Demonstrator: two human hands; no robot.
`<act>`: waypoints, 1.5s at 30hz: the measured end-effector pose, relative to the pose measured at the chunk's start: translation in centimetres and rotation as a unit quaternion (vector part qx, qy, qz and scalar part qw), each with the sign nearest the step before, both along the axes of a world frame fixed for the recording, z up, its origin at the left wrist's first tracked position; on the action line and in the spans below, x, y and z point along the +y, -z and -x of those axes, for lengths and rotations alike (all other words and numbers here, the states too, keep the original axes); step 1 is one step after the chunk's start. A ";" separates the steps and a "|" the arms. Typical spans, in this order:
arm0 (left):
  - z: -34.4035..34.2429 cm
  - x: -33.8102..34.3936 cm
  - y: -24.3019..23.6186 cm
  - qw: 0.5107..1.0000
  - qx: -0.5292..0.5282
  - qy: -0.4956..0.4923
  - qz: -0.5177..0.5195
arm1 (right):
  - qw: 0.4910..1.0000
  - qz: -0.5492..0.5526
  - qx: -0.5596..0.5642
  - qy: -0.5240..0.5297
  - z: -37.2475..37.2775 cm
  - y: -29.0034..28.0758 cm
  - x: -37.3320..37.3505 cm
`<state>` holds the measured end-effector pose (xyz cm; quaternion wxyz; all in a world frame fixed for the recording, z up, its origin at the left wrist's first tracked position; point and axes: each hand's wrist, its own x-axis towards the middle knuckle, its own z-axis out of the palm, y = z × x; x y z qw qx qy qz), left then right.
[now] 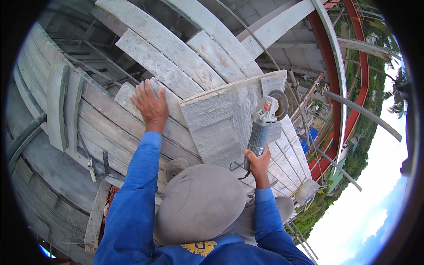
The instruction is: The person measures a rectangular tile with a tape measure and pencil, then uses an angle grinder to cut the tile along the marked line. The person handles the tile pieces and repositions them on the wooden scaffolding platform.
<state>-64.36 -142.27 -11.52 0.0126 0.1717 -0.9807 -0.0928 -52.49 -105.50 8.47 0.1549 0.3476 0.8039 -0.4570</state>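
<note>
My right hand [259, 164] is wrapped round the rear of the body of an angle grinder [258, 138]. The grinder's head points away from me, and its round disc [282, 104] is at the far end, near the corner of a grey, rough-faced panel [207, 132]. I cannot tell if the disc touches the panel. My left hand [151, 104] lies flat on the wooden planks [170, 112] to the left of the panel, its fingers spread and holding nothing. A dark cord [236, 167] shows by the grinder's rear end.
My bent knee [201, 203] is close in front of me. Gaps open between the far planks [176, 48]. Two short boards [65, 108] stand at the left. Scaffold pipes [353, 110] and a red steel beam [324, 53] are at the right, beside a drop toward greenery.
</note>
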 end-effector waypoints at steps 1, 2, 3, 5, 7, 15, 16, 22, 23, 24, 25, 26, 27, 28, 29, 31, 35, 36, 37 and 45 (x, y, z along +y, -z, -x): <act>0.1 -0.1 0.0 1.000 -0.004 0.005 -0.001 | 1.000 -0.005 -0.006 -0.002 0.3 -0.4 -0.5; 0.2 -0.2 0.1 1.000 0.003 0.007 0.001 | 1.000 -0.008 -0.005 -0.005 0.8 -0.6 -1.0; 0.1 -0.3 0.2 1.000 0.009 0.008 0.004 | 1.000 -0.012 -0.004 -0.009 1.2 -0.7 -1.6; 0.2 -0.3 0.3 1.000 0.023 0.011 0.001 | 1.000 -0.015 0.003 -0.016 1.9 -0.8 -2.3; 0.1 -0.4 0.3 0.999 0.034 0.014 -0.006 | 1.000 -0.012 0.012 -0.021 2.2 -0.8 -2.9; 0.0 0.1 0.4 0.999 0.047 0.017 0.012 | 0.989 -0.071 0.047 -0.117 2.7 -1.2 -3.8; -0.1 0.1 0.6 0.998 0.052 0.014 0.010 | 0.985 -0.084 0.052 -0.138 3.1 -1.3 -4.1; -0.3 -1.5 0.7 0.973 0.228 -0.008 -0.025 | 0.977 -0.046 0.061 -0.200 3.6 -0.7 -6.1; -0.5 -0.3 -1.1 0.973 0.208 0.015 -0.096 | 0.974 -0.064 0.062 -0.208 3.5 -0.2 -6.0; -1.0 0.8 -2.9 0.968 0.187 0.038 -0.166 | 0.971 -0.082 0.062 -0.217 3.5 0.3 -5.9; -1.7 2.3 -5.6 0.958 0.160 0.060 -0.232 | 0.967 -0.098 0.060 -0.226 3.4 0.7 -5.9; -2.3 4.4 -8.4 0.934 0.083 0.088 -0.337 | 0.968 -0.086 0.055 -0.228 3.2 0.8 -5.8; -3.3 6.2 -10.6 0.890 -0.039 0.057 -0.450 | 0.968 -0.070 0.054 -0.235 3.3 0.8 -6.2; -4.0 7.9 -12.5 0.820 -0.158 0.025 -0.549 | 0.967 -0.055 0.054 -0.241 3.5 0.6 -6.6; -4.9 9.7 -13.9 0.781 -0.176 0.006 -0.600 | 0.967 -0.048 0.060 -0.242 3.4 0.7 -7.0; -6.0 12.5 -16.0 0.689 -0.210 -0.031 -0.693 | 0.967 -0.037 0.072 -0.243 3.2 1.1 -7.6; -6.2 13.7 -14.6 0.692 -0.151 -0.026 -0.705 | 0.966 -0.035 0.081 -0.243 3.5 0.9 -8.0; -6.1 13.7 -14.2 0.693 -0.151 -0.032 -0.704 | 0.967 -0.025 0.080 -0.242 3.6 0.9 -7.9; -6.1 14.2 -14.2 0.691 -0.152 -0.037 -0.706 | 0.967 -0.019 0.077 -0.240 3.7 1.3 -7.5; -6.3 14.4 -14.0 0.717 -0.109 -0.030 -0.688 | 0.968 -0.023 0.091 -0.234 3.5 2.2 -7.8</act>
